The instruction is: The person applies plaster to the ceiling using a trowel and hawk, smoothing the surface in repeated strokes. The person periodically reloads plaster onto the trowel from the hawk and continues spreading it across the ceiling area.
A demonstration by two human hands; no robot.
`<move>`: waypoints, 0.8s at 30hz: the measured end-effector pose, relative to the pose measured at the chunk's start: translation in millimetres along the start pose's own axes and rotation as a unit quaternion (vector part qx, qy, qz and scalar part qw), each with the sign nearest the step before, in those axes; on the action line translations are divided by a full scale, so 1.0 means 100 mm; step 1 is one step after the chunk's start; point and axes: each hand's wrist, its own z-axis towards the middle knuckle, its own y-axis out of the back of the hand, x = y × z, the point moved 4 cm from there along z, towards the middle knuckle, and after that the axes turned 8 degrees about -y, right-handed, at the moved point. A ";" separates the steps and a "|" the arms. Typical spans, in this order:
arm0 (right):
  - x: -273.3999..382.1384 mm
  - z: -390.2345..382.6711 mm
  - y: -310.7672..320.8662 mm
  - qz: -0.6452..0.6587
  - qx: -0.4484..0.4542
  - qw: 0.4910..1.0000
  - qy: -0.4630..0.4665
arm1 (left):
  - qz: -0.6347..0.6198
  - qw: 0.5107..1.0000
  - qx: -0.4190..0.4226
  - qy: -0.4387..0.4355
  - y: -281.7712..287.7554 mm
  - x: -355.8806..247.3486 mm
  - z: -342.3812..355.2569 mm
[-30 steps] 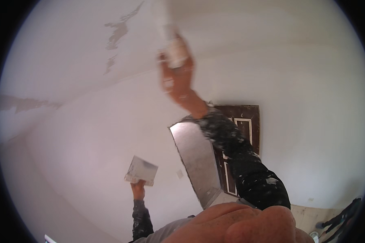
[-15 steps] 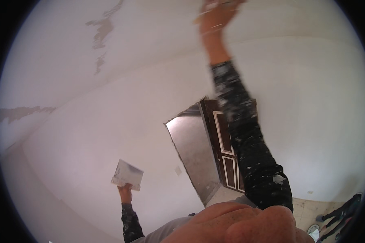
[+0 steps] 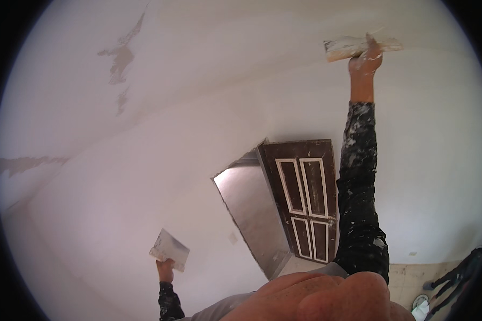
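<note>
My right hand is raised high on a stretched arm, its fingers wrapped round a wide plastering trowel. Whitish filler smears the blade and my fingers. The trowel is up by the line where ceiling and wall meet; whether its edge touches the surface I cannot tell. Lower on the left, my left hand grips the bottom edge of a flat, light-coloured rectangular plastering plate, held tilted. Both dark sleeves are spattered with white. Grey-brown bare patches show on the white ceiling at the upper left.
A dark brown door with white-trimmed panels stands open beside a doorway in the wall. At the lower right, part of another person in dark clothing is visible near a round white container on the tiled floor.
My right hand has swept to the right and somewhat lower in the picture, bringing the trowel fully into view. My left hand still holds the plate, now slightly lower in the picture.
</note>
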 end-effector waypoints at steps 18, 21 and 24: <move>-0.34 -2.72 -3.21 -0.325 0.123 0.864 0.363 | -0.096 0.987 -0.019 -0.126 -0.75 -1.69 0.30; -0.52 -2.91 -3.07 -0.339 0.331 0.819 0.322 | -0.209 0.976 -0.047 -0.051 -0.75 -1.85 0.32; -0.39 -2.69 -2.56 -0.288 0.320 0.815 0.389 | -0.226 0.973 -0.026 -0.038 -0.76 -1.65 0.30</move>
